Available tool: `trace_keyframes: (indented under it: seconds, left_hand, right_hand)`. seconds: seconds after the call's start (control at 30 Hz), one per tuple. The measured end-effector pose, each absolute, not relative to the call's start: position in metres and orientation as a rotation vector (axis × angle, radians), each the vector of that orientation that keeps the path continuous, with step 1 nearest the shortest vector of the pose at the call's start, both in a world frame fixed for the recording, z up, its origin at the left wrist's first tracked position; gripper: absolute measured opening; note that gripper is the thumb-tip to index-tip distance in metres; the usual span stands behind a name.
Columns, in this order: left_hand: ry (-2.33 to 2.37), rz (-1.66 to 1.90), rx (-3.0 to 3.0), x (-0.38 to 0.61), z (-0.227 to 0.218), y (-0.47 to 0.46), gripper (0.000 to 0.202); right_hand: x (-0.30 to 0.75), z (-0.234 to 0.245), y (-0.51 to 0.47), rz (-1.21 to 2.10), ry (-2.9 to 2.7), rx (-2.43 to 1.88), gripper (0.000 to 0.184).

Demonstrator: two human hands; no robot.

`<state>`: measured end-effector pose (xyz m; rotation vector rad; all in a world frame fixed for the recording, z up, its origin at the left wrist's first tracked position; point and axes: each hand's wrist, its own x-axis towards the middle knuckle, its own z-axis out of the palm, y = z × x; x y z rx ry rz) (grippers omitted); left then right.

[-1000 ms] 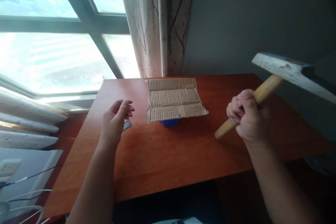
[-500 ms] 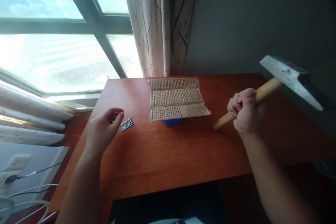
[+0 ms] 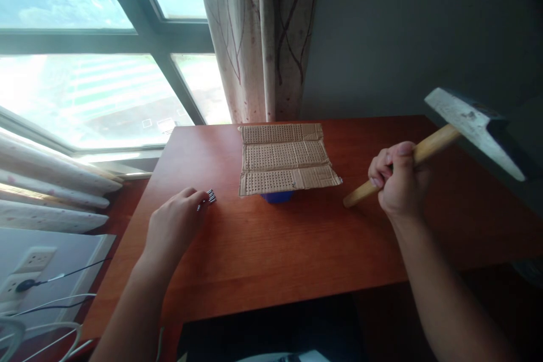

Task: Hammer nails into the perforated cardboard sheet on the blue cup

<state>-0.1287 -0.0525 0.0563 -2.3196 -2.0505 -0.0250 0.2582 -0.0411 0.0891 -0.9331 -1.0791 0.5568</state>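
Note:
At the left of the table, my left hand (image 3: 175, 225) is down on a small bunch of metal nails (image 3: 211, 196), its thumb and fingers pinched at them. The fingers cover most of the nails; only their ends stick out. My right hand (image 3: 393, 178) is wrapped round the wooden handle of a hammer (image 3: 436, 144), raised above the table's right side with its metal head up and to the right. Between the hands, a creased sheet of cardboard (image 3: 284, 157) with rows of small holes rests on a blue object (image 3: 278, 197), mostly hidden under it.
The brown wooden table (image 3: 271, 260) stands below a window (image 3: 114, 96) and a patterned curtain (image 3: 258, 39). A grey wall (image 3: 403, 34) rises behind. Wall sockets (image 3: 36, 260) with cables are at lower left. Something dark (image 3: 271, 328) lies below the table's front edge.
My left hand has come down and right onto the nails, its fingers closing on them. My right hand holds the hammer almost as before.

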Motion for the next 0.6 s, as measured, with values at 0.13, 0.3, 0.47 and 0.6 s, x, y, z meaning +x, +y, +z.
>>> trace_keyframes:
  seconds: [0.13,0.3,0.47,0.6]
  left_hand:
    - [-2.03,0.046,-2.316,-0.1285,0.0551,-0.0528,0.032]
    - [-2.003,0.091,-2.329,-0.1267,0.0541,-0.0521,0.033]
    - [-1.995,0.078,-2.35,-0.1246,0.0534,-0.0521,0.033]
    - [-2.058,-0.252,-2.398,-0.1223,0.0576,-0.0558,0.021]
  right_hand:
    - [0.2611,0.0905,-0.0421,0.564,-1.119,-0.925,0.045]
    - [0.2614,0.094,-0.0468,0.674,-1.111,-0.927,0.048]
    - [0.2603,0.0925,-0.0486,0.77,-1.12,-0.884,0.046]
    - [0.2581,0.0907,-0.0467,0.735,-1.108,-0.926,0.048]
